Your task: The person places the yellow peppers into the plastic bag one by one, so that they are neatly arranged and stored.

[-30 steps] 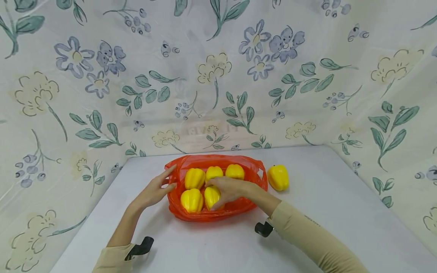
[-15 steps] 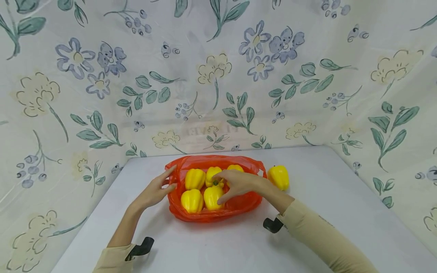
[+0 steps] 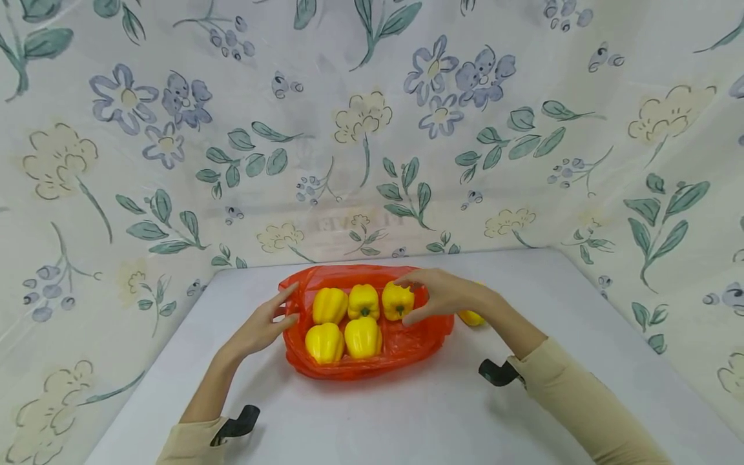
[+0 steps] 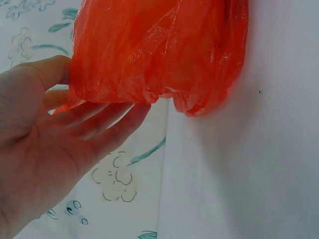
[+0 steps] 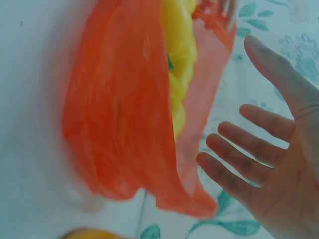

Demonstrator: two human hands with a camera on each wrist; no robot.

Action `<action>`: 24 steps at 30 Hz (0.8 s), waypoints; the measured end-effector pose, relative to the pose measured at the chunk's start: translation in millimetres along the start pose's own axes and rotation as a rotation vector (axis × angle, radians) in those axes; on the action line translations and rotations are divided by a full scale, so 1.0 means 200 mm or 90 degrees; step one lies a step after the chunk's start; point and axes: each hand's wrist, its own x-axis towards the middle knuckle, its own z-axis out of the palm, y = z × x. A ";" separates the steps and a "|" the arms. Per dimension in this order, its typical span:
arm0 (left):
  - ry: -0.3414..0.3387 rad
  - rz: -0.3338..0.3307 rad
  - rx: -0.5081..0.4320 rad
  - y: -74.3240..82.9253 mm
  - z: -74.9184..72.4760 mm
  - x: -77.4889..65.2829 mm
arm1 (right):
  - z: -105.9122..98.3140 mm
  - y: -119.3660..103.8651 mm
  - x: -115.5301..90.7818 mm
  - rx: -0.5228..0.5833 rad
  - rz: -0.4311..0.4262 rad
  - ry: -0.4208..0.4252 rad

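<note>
A red plastic bag [image 3: 349,371] lies with its mouth spread, holding several yellow bell peppers, among them one at the front middle [image 3: 363,338] and one at the back right [image 3: 398,300]. At its left end, my left hand [image 3: 261,328] touches the plastic with fingers spread and fairly straight; in the left wrist view, the fingertips of that hand [image 4: 55,149] are partly hidden by the red film. Over the bag's right side hovers my right hand [image 3: 444,296], fingers apart and holding nothing. The right wrist view has this hand [image 5: 279,164] with loosely extended fingers, apart from the bag.
Outside the bag on the right, another yellow bell pepper [image 3: 472,318] sits on the white table [image 3: 372,426], mostly hidden behind my right hand. A floral-patterned sheet [image 3: 325,155] hangs behind and along the sides of the table.
My right hand has let go of the front middle bell pepper and moved right, over the bag's right side. The left hand has stayed at the bag's left end.
</note>
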 end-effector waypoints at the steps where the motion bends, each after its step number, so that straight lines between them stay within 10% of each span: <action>1: -0.001 0.001 -0.001 0.00 0.00 0.00 | -0.02 0.01 -0.01 0.000 0.001 0.009; 24: 0.001 -0.017 0.006 0.00 0.01 0.01 | -0.17 0.34 -0.28 -0.001 0.057 0.115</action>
